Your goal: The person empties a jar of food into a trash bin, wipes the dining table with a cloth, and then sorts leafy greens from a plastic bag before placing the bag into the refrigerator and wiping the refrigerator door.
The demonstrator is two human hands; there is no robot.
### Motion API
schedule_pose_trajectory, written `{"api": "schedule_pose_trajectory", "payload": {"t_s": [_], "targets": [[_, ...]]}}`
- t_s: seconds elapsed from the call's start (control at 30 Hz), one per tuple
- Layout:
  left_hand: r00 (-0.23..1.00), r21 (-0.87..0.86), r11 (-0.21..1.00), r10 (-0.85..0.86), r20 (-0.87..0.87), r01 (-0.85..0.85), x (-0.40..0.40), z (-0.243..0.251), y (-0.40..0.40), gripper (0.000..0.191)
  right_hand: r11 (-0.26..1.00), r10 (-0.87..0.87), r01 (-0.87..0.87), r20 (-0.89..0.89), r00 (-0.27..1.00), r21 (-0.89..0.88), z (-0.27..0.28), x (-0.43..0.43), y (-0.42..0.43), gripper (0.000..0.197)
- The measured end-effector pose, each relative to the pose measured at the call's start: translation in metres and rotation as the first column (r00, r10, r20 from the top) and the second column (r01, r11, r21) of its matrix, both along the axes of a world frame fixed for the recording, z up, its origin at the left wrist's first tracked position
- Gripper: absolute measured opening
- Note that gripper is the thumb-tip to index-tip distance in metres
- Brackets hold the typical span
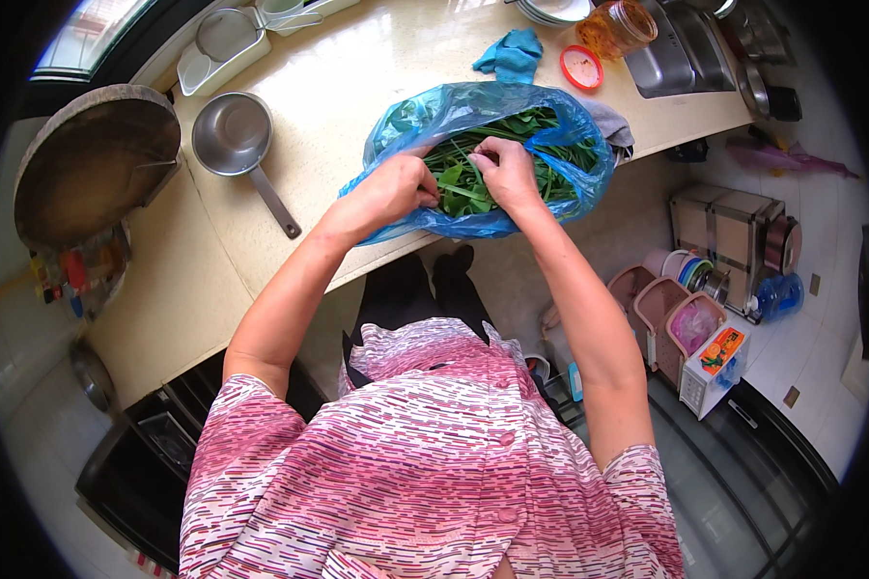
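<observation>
A blue translucent plastic bag (413,116) lies open at the counter's front edge, filled with leafy green vegetables (503,134) with long stems. At the left of its mouth, my left hand (400,189) has its thumb and fingers pinched together on a pale green stem (463,192). My right hand (505,172) is over the middle of the greens, thumb and forefinger closed on a thin stem (466,155). The fingers partly cover what they grip. Both wrists cross the bag's near rim.
A saucepan (232,134) and round wooden board (94,166) stand left. Behind the bag are a blue cloth (514,54), red lid (581,67) and glass jar (619,29). A sink (666,61) is at the back right. Pink baskets (655,311) stand lower right.
</observation>
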State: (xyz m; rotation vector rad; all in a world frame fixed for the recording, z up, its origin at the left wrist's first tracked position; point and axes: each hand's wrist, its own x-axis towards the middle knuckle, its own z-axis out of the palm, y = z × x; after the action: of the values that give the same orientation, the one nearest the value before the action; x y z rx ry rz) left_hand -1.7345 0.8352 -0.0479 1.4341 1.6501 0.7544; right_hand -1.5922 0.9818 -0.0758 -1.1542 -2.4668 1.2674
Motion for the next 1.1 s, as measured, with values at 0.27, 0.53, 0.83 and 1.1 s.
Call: {"api": "schedule_pose_trajectory", "payload": {"t_s": [0.27,0.53,0.83,1.1], "targets": [[0.998,-0.024,0.999,0.025,-0.060,-0.027,-0.010,0.002,0.000,0.015,0.916,0.074,-0.274,0.550,0.832,0.292,-0.001,-0.025,-0.011,0.010],[0.992,-0.022,0.998,0.063,-0.105,-0.066,-0.018,0.001,-0.002,0.017,0.984,0.108,-0.106,0.005,0.994,-0.146,-0.002,-0.011,0.003,0.017],[0.995,0.029,0.999,0.048,-0.082,-0.046,-0.019,-0.001,-0.004,0.015,0.564,-0.299,-0.169,-0.391,0.871,-0.808,0.073,-0.003,-0.005,0.014],[0.988,0.073,0.997,0.020,-0.150,-0.009,-0.017,0.003,-0.002,0.013,0.805,-0.196,-0.111,-0.438,0.877,-0.583,0.123,0.020,0.014,0.017]]}}
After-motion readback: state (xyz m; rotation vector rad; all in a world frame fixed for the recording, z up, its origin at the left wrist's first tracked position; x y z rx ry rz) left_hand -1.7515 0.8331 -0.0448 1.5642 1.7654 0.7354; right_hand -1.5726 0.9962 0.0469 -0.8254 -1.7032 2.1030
